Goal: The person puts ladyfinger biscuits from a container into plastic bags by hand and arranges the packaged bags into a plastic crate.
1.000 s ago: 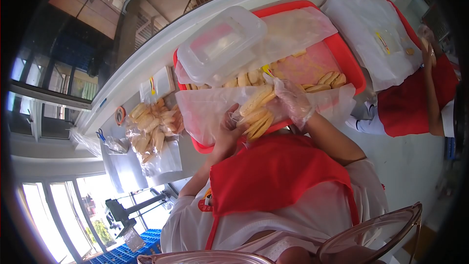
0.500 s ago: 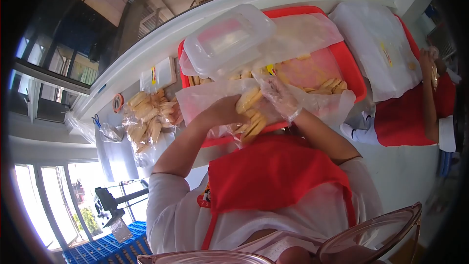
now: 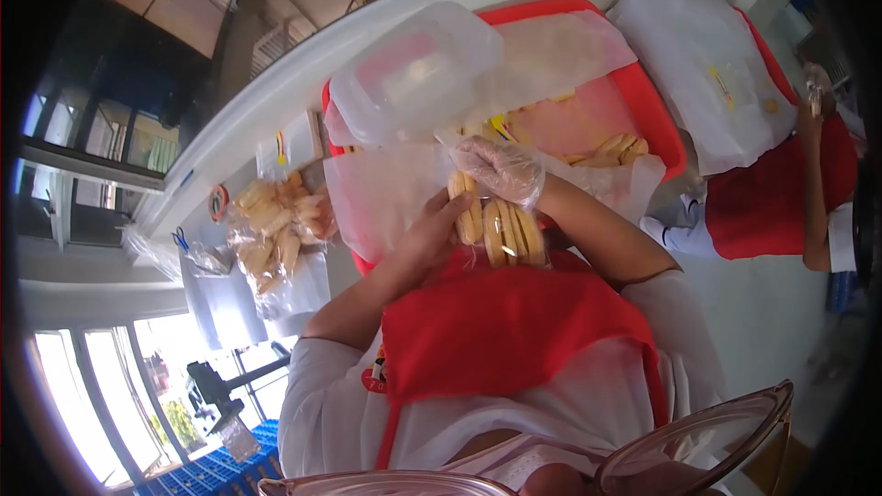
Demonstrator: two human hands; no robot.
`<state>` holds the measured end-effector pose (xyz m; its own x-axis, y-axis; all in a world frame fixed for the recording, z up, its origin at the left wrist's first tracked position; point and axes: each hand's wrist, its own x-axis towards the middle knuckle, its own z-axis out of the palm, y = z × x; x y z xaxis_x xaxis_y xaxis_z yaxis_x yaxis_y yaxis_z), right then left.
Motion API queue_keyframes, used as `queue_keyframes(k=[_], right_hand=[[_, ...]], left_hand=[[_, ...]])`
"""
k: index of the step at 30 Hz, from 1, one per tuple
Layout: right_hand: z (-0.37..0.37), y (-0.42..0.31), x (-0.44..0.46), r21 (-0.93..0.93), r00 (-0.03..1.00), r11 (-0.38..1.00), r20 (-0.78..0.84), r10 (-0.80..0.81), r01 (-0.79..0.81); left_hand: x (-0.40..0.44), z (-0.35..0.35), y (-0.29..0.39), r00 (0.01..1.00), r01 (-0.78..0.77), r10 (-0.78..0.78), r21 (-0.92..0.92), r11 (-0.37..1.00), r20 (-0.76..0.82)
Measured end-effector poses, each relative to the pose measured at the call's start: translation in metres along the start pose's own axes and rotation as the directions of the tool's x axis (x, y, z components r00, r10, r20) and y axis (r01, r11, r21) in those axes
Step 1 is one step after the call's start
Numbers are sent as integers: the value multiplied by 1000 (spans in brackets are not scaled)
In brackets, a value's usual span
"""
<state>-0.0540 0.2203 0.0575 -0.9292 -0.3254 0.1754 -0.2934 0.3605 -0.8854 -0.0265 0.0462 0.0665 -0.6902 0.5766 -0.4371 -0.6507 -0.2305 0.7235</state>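
Note:
A clear plastic bag of flat, pale yellow biscuits hangs just in front of my red apron. My bare left hand is closed around its left side, with the fingers against the biscuits. At the top of the bag, my right hand, in a clear plastic glove, has its fingers bent together on the bag's mouth. Behind both hands is a red tray lined with translucent sheets, holding loose biscuits on its right side.
A translucent plastic container rests across the tray's back left. Several filled bags lie to the left, near blue-handled scissors and a tape roll. A covered red tray stands at right, beside another person in a red apron.
The bag of biscuits has come nearer my apron and swung to the right. My right hand has moved left, its fingers now curled in; my left hand has lowered slightly.

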Motion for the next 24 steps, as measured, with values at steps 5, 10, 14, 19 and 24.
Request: queue_keyframes(k=[5,10,14,19,24], right_hand=[[-9,-26,-9,168,983,974,128,133,-154],[-18,-32,-13,55,994,994,69,85,-89],[-14,-37,-19,329,989,933,70,131,-147],[-8,-30,-18,192,990,973,-32,134,-126],[-8,-42,-15,125,962,955,6,271,-270]], left_hand=[[-20,16,2,986,-162,152,184,969,69],[-15,4,-14,967,-253,255,253,934,26],[-16,11,-8,952,-236,260,153,960,-160],[-5,1,-7,928,-330,333,43,943,-167],[-2,0,-4,921,-339,359,144,930,-153]])
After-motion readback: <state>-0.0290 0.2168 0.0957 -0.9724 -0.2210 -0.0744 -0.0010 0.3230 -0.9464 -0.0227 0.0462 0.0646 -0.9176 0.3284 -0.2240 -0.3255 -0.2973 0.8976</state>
